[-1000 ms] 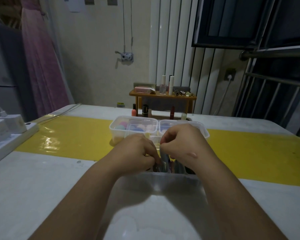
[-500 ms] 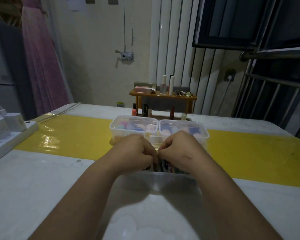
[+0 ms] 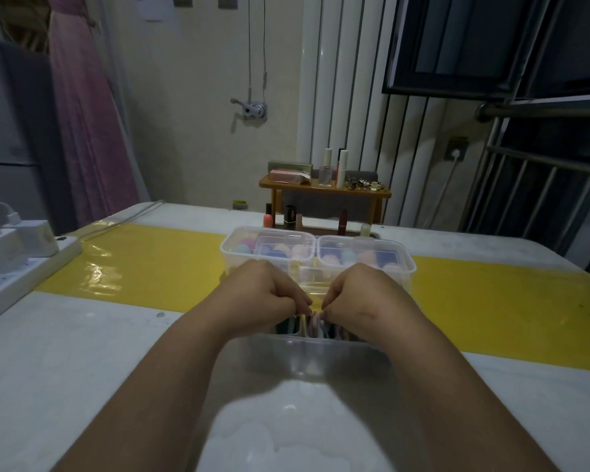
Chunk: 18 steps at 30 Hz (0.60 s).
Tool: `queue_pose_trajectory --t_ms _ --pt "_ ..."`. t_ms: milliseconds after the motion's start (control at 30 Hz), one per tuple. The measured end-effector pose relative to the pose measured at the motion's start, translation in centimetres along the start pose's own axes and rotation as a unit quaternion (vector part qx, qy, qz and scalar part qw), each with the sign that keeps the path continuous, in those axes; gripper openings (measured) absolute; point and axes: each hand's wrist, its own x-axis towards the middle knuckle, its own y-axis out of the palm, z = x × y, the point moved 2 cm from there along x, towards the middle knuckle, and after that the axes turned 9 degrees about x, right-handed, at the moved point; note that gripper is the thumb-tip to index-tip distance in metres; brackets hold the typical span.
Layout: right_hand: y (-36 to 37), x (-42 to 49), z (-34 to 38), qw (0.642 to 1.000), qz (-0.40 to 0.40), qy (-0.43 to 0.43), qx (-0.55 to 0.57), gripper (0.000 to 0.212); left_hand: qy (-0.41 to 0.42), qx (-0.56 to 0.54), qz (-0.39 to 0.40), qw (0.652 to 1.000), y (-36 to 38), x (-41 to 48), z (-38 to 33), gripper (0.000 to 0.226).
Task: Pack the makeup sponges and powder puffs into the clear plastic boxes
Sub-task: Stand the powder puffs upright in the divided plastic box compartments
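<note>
1. Left hand [image 3: 263, 294] and right hand [image 3: 365, 298], fingers curled, pinch puffs [image 3: 315, 323] standing on edge in the near box [image 3: 314, 356].
2. Two filled boxes [image 3: 269, 243] sit at twelve o'clock.
3. Ease puffs down evenly, keeping them upright.

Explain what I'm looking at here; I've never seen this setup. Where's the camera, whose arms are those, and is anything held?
No machine here: a person works bare-handed, and the one picture comes from a camera worn on their head, looking forward and down. The left hand and right hand curl their fingers into the near clear box, among upright puffs; whether they pinch one is hidden. Beyond stand two lidded clear boxes of coloured sponges, on a yellow strip. A power strip lies far left.
</note>
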Motion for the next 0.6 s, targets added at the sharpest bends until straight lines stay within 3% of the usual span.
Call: queue_pose_trajectory --t_ms 200,367,600 --pt "0.3 0.0 -0.3 0.999 0.040 -0.021 -0.014 0.017 -0.004 -0.015 -0.007 1.000 0.2 0.0 0.3 0.041" --pt "-0.9 -0.4 -0.6 0.990 -0.018 -0.072 0.124 0.013 -0.019 -0.027 -0.056 0.998 0.1 0.3 0.6 0.034" --pt "-0.6 -0.4 -0.7 0.979 -0.051 -0.117 0.159 0.017 -0.042 -0.055 -0.131 0.989 -1.4 0.0 1.8 0.043"
